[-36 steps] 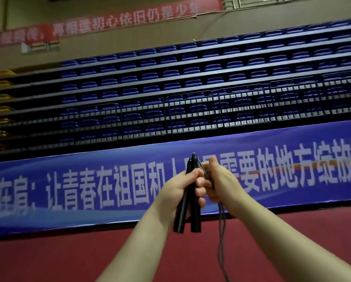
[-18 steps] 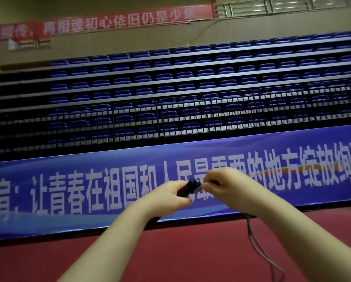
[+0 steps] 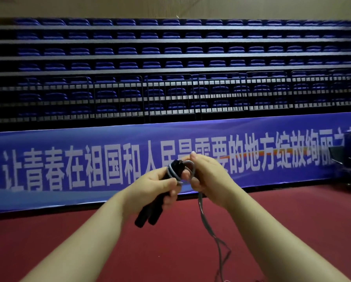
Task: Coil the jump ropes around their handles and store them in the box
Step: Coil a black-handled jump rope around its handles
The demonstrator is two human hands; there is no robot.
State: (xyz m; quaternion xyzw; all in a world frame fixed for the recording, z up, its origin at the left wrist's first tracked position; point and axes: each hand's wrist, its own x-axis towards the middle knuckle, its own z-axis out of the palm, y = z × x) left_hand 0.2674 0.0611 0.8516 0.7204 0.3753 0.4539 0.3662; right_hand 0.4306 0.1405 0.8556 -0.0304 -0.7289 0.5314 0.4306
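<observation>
Two black jump rope handles (image 3: 150, 210) are held side by side in my left hand (image 3: 156, 186), their lower ends pointing down and left. A thin grey rope (image 3: 206, 224) loops once or twice around the handles' top ends. My right hand (image 3: 207, 174) pinches a loop of that rope just right of the handles. The remaining rope hangs down from my right hand toward the red floor at the bottom of the view. No box is in view.
A red floor (image 3: 272, 220) lies below my arms. A long blue banner (image 3: 69, 169) with white characters runs across the barrier ahead. Rows of blue stadium seats (image 3: 170, 64) rise behind black railings. A dark folding chair (image 3: 349, 159) stands at the right edge.
The handles tipped forward, then came back to point down-left. My right hand has brought the rope around their top ends, where a loop now shows. The view has dropped slightly.
</observation>
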